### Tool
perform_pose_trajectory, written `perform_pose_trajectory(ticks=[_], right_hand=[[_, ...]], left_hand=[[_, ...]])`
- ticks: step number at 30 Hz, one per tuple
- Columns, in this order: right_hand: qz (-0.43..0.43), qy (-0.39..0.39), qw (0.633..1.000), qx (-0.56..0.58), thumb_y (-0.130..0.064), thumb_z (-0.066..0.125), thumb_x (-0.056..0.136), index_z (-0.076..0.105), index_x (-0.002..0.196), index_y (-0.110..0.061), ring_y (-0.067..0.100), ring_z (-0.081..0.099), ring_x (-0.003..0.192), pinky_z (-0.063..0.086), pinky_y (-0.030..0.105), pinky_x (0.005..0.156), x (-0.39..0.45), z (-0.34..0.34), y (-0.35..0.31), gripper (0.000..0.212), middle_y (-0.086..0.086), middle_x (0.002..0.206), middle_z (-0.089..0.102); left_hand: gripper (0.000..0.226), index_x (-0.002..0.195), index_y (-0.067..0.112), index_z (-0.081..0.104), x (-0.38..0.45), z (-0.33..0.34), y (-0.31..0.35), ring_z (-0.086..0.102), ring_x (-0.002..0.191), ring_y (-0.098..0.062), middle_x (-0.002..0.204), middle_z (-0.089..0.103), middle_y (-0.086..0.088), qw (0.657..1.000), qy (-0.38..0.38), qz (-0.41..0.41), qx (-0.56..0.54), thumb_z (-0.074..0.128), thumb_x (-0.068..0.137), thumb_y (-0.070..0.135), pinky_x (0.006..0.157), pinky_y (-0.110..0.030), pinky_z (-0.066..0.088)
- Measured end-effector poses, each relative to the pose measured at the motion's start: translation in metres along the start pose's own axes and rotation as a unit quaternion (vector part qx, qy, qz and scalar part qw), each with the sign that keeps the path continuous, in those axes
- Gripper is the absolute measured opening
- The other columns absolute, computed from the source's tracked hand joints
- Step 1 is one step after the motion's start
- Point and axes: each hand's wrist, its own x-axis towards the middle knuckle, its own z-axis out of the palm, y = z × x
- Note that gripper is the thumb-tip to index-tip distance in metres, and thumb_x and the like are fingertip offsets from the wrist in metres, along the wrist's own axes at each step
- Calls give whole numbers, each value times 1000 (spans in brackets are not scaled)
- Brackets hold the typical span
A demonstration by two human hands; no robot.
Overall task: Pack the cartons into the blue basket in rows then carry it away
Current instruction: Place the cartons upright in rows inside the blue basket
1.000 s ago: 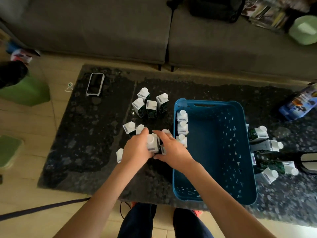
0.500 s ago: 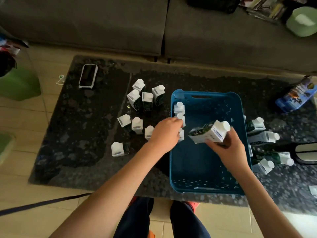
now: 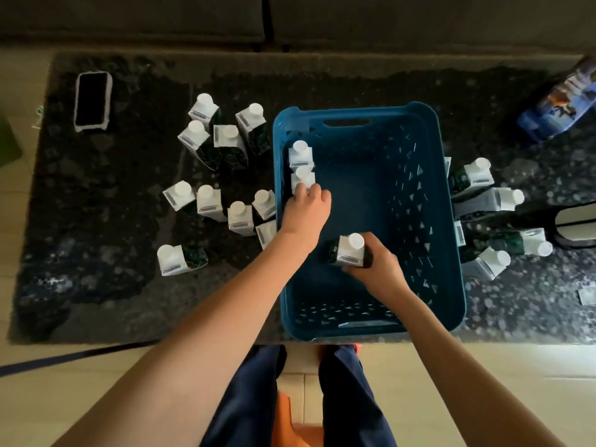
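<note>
Head view: blue basket (image 3: 451,221) on dark speckled surface (image 3: 96,253), two cartons (image 3: 300,154) upright along its left wall. Left hand (image 3: 306,211) grip on row, state unclear: fingers hidden. Right hand (image 3: 379,269) grip wrapped round tilted carton (image 3: 346,251) inside basket. Risk: left wrist crossing rim may topple loose cartons (image 3: 238,217) beside it; tilted carton may land crooked, breaking row. Room: phone (image 3: 92,98) far left, sofa (image 3: 161,17) behind, tiled floor (image 3: 483,366).

The left hand (image 3: 306,209) covered whatever carton it touched in the blue basket (image 3: 451,221), whose right wall hid parts of the fallen cartons (image 3: 483,201) beyond.
</note>
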Motion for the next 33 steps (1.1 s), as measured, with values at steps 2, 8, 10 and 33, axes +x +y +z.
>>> perform_pose_trajectory(ticks=[2,8,10,33], right_hand=[[4,-18,1000,3,-9,77,74,54,112,-20,12,60,90,43,8,65,3,6,4,46,-3,100,64],[16,-40,999,-4,-10,76,75,52,112,-24,16,60,94,44,16,65,8,17,9,46,-4,101,63],[19,-44,999,-6,-10,76,75,53,113,-24,16,60,95,45,21,70,10,19,10,46,-5,102,63],[13,-77,997,6,-5,71,80,54,121,-25,11,55,93,42,17,70,17,46,-10,49,-5,105,63]], left_hand=[[44,118,-2,51,2,7,2,48,112,-33,119,52,-16,999,-31,37,11,61,76,-9,83,-30,47],[40,124,-3,50,8,11,-1,43,120,-36,128,49,-18,998,-53,37,20,48,85,-15,91,-37,45],[41,124,-3,50,9,10,-1,42,120,-36,128,49,-18,999,-47,15,9,49,84,-15,90,-37,45],[41,89,8,63,-2,-10,-18,63,70,-26,74,63,-9,989,147,2,-23,75,51,-4,66,-32,53]])
